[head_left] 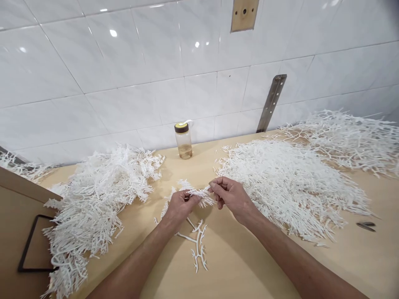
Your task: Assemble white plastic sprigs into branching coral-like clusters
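My left hand (181, 206) is closed around a white branched plastic piece (203, 193) with many thin prongs. On its right, my right hand (232, 195) pinches the tip of what looks like the same piece, thumb against fingers. Exactly what sits between the right fingertips is too small to make out. More white sprigs (183, 184) show just behind the left hand, partly hidden by it. A separate forked white branch (197, 240) lies on the table below the hands, its upper end near my left hand.
Heaps of white branched pieces lie at left (93, 191) and right (280, 178), with a looser heap (358, 139) at far right. A bottle (183, 141) stands by the tiled wall. A small dark metal tool (366, 226) lies at right, a cardboard box (25, 216) at left.
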Demonstrator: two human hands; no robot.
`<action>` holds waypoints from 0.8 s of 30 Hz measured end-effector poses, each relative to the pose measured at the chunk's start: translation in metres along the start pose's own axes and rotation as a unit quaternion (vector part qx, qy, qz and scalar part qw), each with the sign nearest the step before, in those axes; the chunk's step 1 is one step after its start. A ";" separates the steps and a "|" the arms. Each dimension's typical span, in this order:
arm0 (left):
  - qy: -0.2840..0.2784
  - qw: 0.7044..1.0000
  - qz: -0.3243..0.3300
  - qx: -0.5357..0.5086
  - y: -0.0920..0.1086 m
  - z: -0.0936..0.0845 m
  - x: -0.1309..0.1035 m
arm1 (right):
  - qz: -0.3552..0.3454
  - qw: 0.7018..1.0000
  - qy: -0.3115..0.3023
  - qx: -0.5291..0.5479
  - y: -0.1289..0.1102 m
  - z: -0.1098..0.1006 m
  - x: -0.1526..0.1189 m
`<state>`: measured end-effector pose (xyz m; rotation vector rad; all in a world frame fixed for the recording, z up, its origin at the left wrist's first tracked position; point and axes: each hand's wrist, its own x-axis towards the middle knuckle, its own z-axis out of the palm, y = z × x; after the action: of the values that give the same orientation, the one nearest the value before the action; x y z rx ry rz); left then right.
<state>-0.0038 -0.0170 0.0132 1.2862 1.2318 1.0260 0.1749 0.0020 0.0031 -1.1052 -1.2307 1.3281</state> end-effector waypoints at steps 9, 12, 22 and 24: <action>0.104 0.995 -0.001 -0.001 -0.007 0.003 -0.002 | 0.051 0.998 0.001 -0.027 0.009 0.001 -0.005; 0.126 0.992 -0.006 0.013 -0.009 0.004 -0.001 | 0.071 0.995 -0.042 -0.051 0.007 0.002 -0.009; 0.091 0.994 0.057 0.029 -0.015 0.007 0.003 | 0.105 0.989 -0.085 -0.055 0.010 0.009 -0.011; 0.079 0.994 0.064 0.040 -0.015 0.007 0.003 | 0.083 0.992 -0.081 -0.040 0.010 0.008 -0.010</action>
<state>0.0022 -0.0159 -0.0023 1.3813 1.3345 1.1996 0.1674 -0.0085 -0.0064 -1.1977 -1.3434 1.5300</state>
